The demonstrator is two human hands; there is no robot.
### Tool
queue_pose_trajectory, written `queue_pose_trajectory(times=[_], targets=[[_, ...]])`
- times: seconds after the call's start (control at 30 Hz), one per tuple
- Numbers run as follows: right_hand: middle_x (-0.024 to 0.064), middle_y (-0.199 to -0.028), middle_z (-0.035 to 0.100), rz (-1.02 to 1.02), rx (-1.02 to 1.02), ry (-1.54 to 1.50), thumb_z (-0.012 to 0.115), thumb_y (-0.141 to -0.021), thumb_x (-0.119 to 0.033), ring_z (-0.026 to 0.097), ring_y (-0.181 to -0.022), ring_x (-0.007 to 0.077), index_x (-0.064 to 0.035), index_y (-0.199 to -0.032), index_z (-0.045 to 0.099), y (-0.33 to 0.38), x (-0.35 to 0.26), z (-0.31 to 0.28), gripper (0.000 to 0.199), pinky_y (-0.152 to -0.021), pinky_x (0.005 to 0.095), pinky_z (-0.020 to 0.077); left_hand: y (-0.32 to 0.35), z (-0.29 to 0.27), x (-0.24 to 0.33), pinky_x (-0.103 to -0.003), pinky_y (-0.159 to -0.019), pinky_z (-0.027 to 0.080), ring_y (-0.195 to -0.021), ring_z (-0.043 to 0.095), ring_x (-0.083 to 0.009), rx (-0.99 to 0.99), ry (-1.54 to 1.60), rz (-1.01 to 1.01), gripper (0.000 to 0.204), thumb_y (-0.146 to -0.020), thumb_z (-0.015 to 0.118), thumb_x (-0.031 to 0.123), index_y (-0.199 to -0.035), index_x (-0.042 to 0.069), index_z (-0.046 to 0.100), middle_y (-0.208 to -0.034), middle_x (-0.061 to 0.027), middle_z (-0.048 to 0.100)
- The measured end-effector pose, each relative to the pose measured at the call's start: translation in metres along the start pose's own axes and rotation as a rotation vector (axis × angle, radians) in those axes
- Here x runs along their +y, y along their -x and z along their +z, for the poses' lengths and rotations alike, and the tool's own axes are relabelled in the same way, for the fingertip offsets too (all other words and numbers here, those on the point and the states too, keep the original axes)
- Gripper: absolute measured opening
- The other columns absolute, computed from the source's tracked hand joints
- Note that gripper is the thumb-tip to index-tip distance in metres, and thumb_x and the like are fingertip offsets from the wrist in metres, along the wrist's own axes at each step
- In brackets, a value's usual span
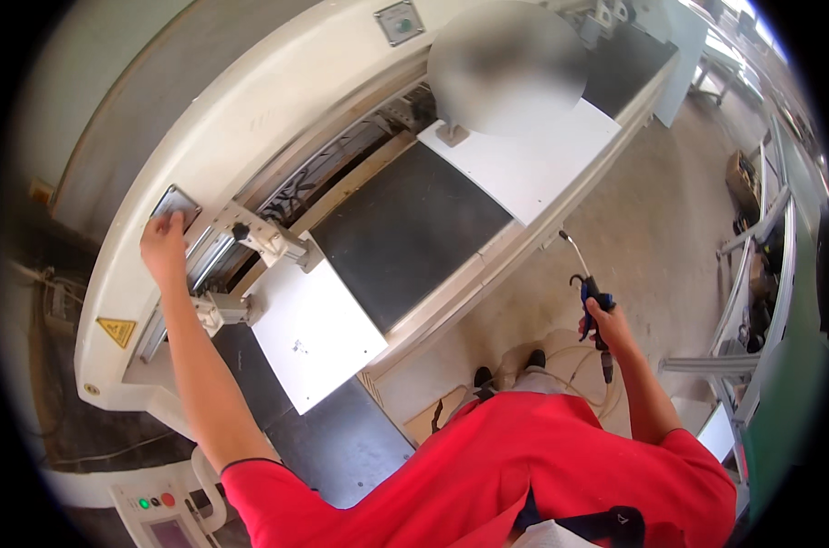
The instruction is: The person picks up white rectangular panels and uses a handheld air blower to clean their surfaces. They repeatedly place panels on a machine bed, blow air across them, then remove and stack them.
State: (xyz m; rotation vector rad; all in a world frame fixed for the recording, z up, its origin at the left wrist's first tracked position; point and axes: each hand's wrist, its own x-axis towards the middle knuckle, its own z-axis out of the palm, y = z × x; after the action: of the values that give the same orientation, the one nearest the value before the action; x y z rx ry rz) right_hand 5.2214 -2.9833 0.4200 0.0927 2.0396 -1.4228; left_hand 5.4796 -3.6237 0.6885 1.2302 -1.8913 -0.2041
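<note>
Head view: left hand (164,253) at small control panel (176,198) on cream machine (250,114), fingers bunched together, seemingly touching; cannot tell whether they press. Right hand (612,327) has fingers clamped on air gun (591,290), which hangs above floor (670,228), off machine's front edge. Best handling, by judgement: press squarely with one fingertip, arm clear of white bracket (215,313); light grip near trigger, nozzle (574,250) off nearer white board (327,342). Air gun points forward, slightly left, toward machine; long axis runs hose end to nozzle tip.
</note>
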Motion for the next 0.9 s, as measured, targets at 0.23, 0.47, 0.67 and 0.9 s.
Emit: queue_pose_trajectory(times=[0.23, 0.47, 0.67, 0.9], targets=[[0.0028, -0.059, 0.058, -0.120, 0.383, -0.100, 0.060, -0.091, -0.046, 0.056, -0.047, 0.0136, -0.0077, -0.082, 0.058, -0.053, 0.030, -0.104, 0.039, -0.043, 0.0258, 0.0416, 0.237, 0.136, 0.042, -0.032, -0.058, 0.045, -0.062, 0.054, -0.0153, -0.376, 0.424, 0.125, 0.009, -0.084, 0.066, 0.013, -0.081, 0.005, 0.062, -0.069, -0.0068, 0.061], [0.0015, -0.057, 0.053, 0.078, -0.117, 0.407, 0.064, -0.088, -0.041, 0.050, -0.045, 0.0117, -0.0057, -0.073, 0.059, -0.038, -0.012, -0.127, 0.039, -0.041, 0.0295, 0.0391, 0.439, 0.307, 0.159, -0.025, -0.056, 0.049, -0.065, 0.063, -0.0129, -1.193, 0.673, -0.621, 0.028, -0.084, 0.070, 0.027, -0.088, 0.001, 0.062, -0.073, -0.0034, 0.062], [0.0033, -0.055, 0.051, 0.033, 0.367, -0.255, 0.065, -0.088, -0.038, 0.049, -0.042, 0.0133, -0.0047, -0.075, 0.056, -0.166, 0.029, -0.275, 0.036, -0.042, 0.0305, 0.0402, 0.471, 0.411, 0.210, -0.034, -0.058, 0.052, -0.068, 0.062, -0.0243, -1.044, 0.677, -1.087, 0.036, -0.086, 0.070, 0.031, -0.102, 0.003, 0.053, -0.083, -0.0079, 0.053], [0.0022, -0.054, 0.052, 0.126, -0.204, 0.324, 0.064, -0.089, -0.034, 0.051, -0.044, 0.0133, -0.0033, -0.078, 0.057, -0.209, -0.041, -0.294, 0.033, -0.044, 0.0307, 0.0427, 0.470, 0.454, 0.262, -0.035, -0.058, 0.056, -0.069, 0.064, -0.0299, -0.746, 0.646, -1.244, 0.046, -0.086, 0.070, 0.031, -0.112, -0.004, 0.054, -0.100, -0.0155, 0.061]])
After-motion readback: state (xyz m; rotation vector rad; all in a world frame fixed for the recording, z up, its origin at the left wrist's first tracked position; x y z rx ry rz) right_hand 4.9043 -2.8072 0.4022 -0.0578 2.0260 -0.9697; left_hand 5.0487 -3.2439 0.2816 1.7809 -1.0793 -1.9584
